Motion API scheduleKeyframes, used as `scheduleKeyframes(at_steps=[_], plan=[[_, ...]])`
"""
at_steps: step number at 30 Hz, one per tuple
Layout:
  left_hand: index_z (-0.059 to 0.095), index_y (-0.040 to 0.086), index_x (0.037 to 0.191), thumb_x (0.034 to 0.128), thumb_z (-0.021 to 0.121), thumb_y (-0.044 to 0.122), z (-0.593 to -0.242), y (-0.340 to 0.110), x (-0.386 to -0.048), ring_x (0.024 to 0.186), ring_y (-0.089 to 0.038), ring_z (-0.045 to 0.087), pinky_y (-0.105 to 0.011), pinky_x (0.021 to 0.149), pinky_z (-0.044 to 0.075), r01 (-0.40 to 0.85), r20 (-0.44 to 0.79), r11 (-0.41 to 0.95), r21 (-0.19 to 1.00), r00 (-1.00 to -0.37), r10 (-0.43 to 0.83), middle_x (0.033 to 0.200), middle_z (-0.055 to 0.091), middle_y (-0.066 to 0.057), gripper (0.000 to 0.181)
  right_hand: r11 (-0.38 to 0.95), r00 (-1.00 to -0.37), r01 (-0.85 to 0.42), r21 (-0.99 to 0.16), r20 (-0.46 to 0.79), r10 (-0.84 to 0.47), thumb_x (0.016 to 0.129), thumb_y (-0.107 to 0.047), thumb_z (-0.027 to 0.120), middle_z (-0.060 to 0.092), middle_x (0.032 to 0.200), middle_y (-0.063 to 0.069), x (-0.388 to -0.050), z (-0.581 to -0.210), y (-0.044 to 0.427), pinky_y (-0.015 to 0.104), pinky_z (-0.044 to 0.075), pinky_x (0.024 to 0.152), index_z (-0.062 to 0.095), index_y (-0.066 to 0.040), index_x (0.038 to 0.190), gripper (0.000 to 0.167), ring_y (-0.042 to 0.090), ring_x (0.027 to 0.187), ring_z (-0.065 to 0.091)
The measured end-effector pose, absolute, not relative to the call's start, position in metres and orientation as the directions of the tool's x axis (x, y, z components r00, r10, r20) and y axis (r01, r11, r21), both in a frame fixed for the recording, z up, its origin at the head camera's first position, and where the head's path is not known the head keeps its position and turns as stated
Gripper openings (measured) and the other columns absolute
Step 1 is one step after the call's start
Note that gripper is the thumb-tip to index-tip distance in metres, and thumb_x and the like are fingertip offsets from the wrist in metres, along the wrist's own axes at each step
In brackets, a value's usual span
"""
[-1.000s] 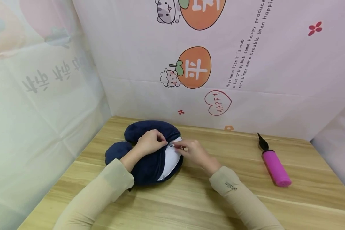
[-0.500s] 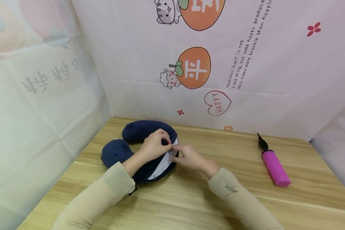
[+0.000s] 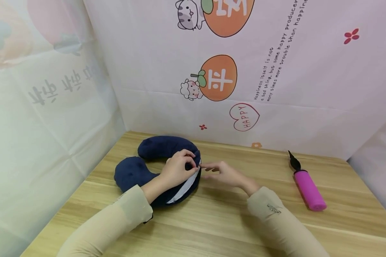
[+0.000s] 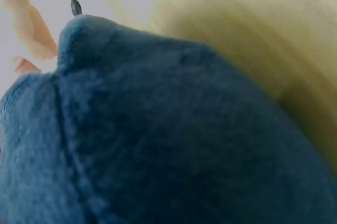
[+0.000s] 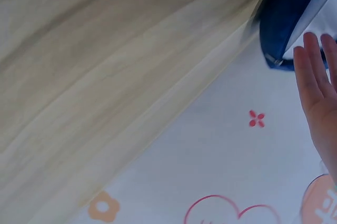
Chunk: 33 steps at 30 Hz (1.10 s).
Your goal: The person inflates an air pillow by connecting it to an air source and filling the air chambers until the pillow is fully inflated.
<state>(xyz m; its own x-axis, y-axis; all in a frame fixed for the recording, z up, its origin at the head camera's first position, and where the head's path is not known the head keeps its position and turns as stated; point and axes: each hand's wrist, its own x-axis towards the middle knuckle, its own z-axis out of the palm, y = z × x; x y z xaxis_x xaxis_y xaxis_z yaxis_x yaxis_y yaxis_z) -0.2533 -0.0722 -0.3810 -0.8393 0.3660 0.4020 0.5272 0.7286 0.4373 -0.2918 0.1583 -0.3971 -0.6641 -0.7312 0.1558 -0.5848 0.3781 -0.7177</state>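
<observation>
A navy plush U-shaped neck pillow point(image 3: 164, 145) lies on the left part of the table. Along its right side the cover gapes in a long slit, and a white inner lining point(image 3: 182, 191) shows there. My left hand point(image 3: 178, 169) lies over the pillow and pinches the rim of the slit between thumb and fingers. Just right of the slit is my right hand point(image 3: 227, 175), its fingers extended toward the rim; the right wrist view shows those fingers point(image 5: 310, 71) straight. Navy plush point(image 4: 174, 129) fills most of the left wrist view, where the left hand's fingertips are hidden.
A pink hand pump point(image 3: 310, 191) with a black nozzle point(image 3: 294, 160) lies on the right of the wooden table point(image 3: 350, 207). White printed cloth point(image 3: 161, 107) hangs behind the table and along its left side.
The white gap in the pillow has narrowed. My right hand has let go of the rim and drawn back to the right with straighter fingers. My left hand has shifted slightly right along with the rim.
</observation>
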Motion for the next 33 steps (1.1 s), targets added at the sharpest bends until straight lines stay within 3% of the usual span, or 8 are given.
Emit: scheduleKeyframes(at_steps=[5,13,17,21,26,33], plan=[[0.077,0.018,0.085,0.0921,0.079,0.02,-0.383,-0.071,-0.253,0.122,-0.031,0.058,-0.058,0.093,0.048,0.538,0.331,0.743,0.398,-0.84,0.43,0.132,0.064,-0.005,0.007,0.388,-0.702,-0.524,-0.758,0.127,-0.701,0.1,-0.001,0.063,0.062,0.134,0.026,-0.304,-0.396,0.167,0.051,0.052,0.097,0.06,0.011,0.134,0.037,0.043,0.116,0.064],[0.077,0.018,0.117,0.103,0.065,0.026,-0.377,-0.091,-0.256,0.145,-0.031,0.037,-0.064,0.107,0.036,0.627,0.141,0.709,0.322,-0.773,0.619,0.159,0.043,-0.006,0.02,0.428,-0.754,-0.491,-0.759,0.124,-0.645,0.101,-0.005,0.063,0.063,0.132,0.027,-0.325,-0.404,0.167,0.048,0.053,0.095,0.06,0.012,0.133,0.037,0.039,0.116,0.065],[0.064,0.018,0.139,0.106,0.06,0.032,-0.375,-0.095,-0.257,0.149,-0.029,0.032,-0.064,0.108,0.035,0.651,0.107,0.708,0.273,-0.752,0.65,0.163,0.036,-0.005,0.036,0.45,-0.785,-0.472,-0.758,0.13,-0.606,0.102,-0.008,0.062,0.063,0.132,0.026,-0.333,-0.405,0.162,0.05,0.052,0.097,0.058,0.01,0.136,0.038,0.039,0.118,0.064],[0.041,0.022,0.157,0.1081,0.052,0.041,-0.378,-0.097,-0.257,0.154,-0.029,0.021,-0.067,0.111,0.029,0.618,0.068,0.757,0.211,-0.782,0.62,0.168,0.024,-0.003,0.054,0.461,-0.82,-0.433,-0.775,0.126,-0.558,0.104,-0.008,0.059,0.062,0.134,0.025,-0.34,-0.406,0.151,0.05,0.05,0.1,0.056,0.009,0.14,0.04,0.039,0.121,0.062],[0.024,0.025,0.164,0.1073,0.049,0.049,-0.385,-0.099,-0.261,0.156,-0.029,0.007,-0.072,0.111,0.024,0.578,0.019,0.79,0.205,-0.81,0.587,0.171,0.008,-0.001,0.067,0.456,-0.875,-0.32,-0.83,0.073,-0.479,0.107,-0.006,0.05,0.054,0.144,0.026,-0.348,-0.41,0.136,0.048,0.048,0.103,0.05,0.009,0.145,0.041,0.04,0.129,0.056],[0.016,0.024,0.166,0.1074,0.051,0.046,-0.388,-0.1,-0.265,0.156,-0.028,-0.002,-0.07,0.108,0.032,0.564,-0.012,0.755,0.334,-0.799,0.602,0.172,-0.005,-0.004,0.071,0.217,-0.912,-0.024,-0.976,-0.067,-0.405,0.109,-0.001,0.037,0.043,0.15,0.033,-0.362,-0.42,0.121,0.05,0.042,0.109,0.037,0.012,0.151,0.044,0.045,0.134,0.049]])
